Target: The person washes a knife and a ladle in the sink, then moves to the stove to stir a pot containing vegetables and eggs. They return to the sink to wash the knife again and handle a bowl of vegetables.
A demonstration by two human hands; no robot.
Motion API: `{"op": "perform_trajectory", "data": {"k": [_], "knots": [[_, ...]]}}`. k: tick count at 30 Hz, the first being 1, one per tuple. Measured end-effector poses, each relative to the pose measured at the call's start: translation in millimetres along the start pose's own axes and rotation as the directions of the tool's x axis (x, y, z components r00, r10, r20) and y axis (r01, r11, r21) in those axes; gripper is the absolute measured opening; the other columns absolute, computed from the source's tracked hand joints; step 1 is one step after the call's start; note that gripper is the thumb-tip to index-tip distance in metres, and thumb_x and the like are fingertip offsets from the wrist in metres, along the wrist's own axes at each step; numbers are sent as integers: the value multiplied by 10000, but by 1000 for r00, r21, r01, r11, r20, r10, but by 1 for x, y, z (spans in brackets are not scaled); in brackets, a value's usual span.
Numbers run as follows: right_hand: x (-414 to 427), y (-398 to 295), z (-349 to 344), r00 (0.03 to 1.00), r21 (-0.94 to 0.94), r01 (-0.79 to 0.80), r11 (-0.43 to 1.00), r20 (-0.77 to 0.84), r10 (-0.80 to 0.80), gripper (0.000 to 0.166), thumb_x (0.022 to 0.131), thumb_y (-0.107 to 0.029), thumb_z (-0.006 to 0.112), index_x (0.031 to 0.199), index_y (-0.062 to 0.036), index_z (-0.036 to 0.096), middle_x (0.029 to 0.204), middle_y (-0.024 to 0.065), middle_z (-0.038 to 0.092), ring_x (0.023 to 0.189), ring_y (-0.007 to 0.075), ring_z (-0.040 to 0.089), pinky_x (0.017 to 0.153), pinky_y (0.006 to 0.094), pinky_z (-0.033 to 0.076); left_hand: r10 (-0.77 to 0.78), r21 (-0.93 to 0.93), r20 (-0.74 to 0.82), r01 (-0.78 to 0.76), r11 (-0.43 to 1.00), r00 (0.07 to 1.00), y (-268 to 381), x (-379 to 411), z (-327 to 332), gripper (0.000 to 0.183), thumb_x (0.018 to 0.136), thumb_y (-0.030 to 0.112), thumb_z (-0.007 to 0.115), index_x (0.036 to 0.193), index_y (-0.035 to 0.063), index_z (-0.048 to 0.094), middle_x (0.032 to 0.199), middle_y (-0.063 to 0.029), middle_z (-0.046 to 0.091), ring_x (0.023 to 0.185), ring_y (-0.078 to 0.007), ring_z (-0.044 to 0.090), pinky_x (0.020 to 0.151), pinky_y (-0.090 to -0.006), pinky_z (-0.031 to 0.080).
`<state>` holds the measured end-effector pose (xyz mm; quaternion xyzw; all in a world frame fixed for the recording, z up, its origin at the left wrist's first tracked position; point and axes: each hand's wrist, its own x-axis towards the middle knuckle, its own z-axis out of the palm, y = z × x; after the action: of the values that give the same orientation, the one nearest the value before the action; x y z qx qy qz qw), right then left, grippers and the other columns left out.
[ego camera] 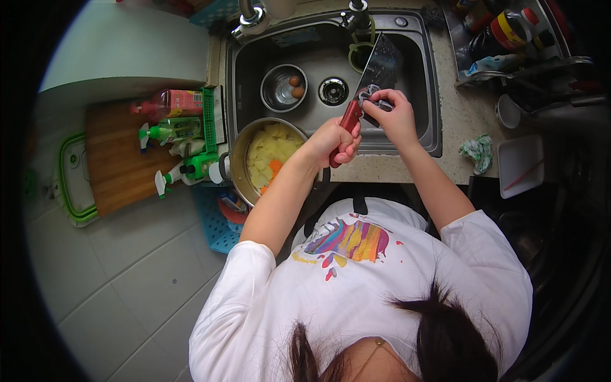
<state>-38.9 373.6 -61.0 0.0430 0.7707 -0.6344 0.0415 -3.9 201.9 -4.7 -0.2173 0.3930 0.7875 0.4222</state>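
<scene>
My left hand point(338, 139) is closed around the red handle of a cleaver point(379, 62), whose wet, broad blade points away from me over the sink's right half. Pinched in the fingers of my right hand point(394, 114) is a crumpled grey cloth point(371, 93), touching the blade near the handle. Below them lies the stainless steel sink point(317, 112) with its round drain point(332, 91). A metal bowl point(273, 98) with two brown eggs point(296, 86) stands in the sink's left part. At the sink's near left corner, partly behind my left forearm, is a pot point(241, 138) of pale yellow and orange chopped pieces.
Two taps point(253, 21) point(358, 18) rise at the back. Bottles stand in a green basket point(208, 119) at left, beside a wooden board point(112, 157). At right are a crumpled cloth point(477, 153), a white tray point(520, 167) and a rack of bottles point(510, 31).
</scene>
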Motion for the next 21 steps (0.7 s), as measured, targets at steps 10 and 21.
{"op": "perform_trajectory", "data": {"k": [10,21], "knots": [[2,5,1,997,-6,-73,997,0,73,277,694,-261,833,815,-60,687,929,78,611,867,213,614,791,323,489,-12,91,-38,16,996,999,1,-1,5,325,523,-110,417,816,31,406,549,-102,438,321,-150,339,309,-281,247],[1,3,-10,997,-38,18,999,76,-15,280,673,-249,834,832,-72,686,936,71,610,870,205,613,802,319,490,-37,-28,52,38,999,998,-2,2,-6,333,517,-115,425,814,34,405,556,-101,441,327,-146,334,309,-270,241]]}}
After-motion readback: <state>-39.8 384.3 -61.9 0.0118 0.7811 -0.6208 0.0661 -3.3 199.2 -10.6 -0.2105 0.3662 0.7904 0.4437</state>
